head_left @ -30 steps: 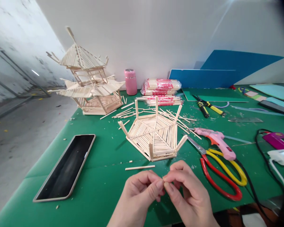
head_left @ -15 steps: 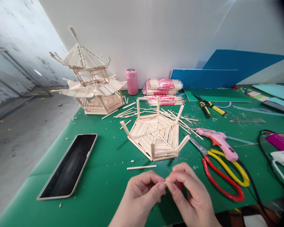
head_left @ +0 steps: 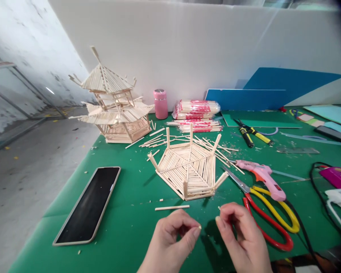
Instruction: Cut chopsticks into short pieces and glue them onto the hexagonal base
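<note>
The left hand (head_left: 170,242) and right hand (head_left: 241,235) hovered apart over the green tabletop (head_left: 125,227). Each grip was narrow, thumb near forefinger; whether either pinched a splinter, I cannot tell. A loose stick (head_left: 172,207) lay just beyond the left grip, the hexagonal stick frame (head_left: 187,168) farther beyond both.

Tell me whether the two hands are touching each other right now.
Apart. The head view shows green mat between the left hand and the right hand; their fingertips do not meet.
</note>
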Tool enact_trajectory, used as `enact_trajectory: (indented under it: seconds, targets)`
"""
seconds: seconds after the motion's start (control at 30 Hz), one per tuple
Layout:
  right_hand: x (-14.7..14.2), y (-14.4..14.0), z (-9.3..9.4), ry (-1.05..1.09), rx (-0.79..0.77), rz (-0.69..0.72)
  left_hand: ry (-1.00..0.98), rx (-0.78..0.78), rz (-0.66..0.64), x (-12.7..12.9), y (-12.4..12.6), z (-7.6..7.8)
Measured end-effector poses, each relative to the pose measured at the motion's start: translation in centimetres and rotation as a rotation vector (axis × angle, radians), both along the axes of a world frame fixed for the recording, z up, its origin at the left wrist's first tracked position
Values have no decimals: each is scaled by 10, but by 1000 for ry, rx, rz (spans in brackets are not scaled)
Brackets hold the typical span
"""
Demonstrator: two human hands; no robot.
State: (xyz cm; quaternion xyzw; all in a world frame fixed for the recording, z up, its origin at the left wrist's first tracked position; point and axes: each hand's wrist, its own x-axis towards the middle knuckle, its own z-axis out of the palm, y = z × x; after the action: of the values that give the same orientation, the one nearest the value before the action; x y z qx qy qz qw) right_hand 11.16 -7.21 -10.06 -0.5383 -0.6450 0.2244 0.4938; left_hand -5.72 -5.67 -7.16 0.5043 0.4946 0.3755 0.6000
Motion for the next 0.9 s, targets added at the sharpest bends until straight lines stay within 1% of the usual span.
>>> enact_trajectory:
  seconds: [0.17, 0.3, 0.4, 0.47, 0.63, 0.77, 0.9]
  targets:
    - [35, 4, -2, -86, 2, -206, 236, 222, 12, -10, -2, -4]
    - [68, 11, 2, -190, -130, -343, 374, 398, 32, -20, 0, -3]
    - [87, 16, 2, -311, -169, -427, 449, 493, 57, -25, 2, -1]
    - [96, 20, 0, -383, -170, -443, 499, 537, 65, -27, 4, -2]
    - [108, 26, -12, -494, -141, -393, 593, 626, 32, -29, 10, -12]
    - [111, 26, -19, -529, -131, -375, 643, 682, 9, -30, 15, -20]
    - [109, 27, -18, -546, -102, -359, 686, 731, -7, -31, 18, -23]
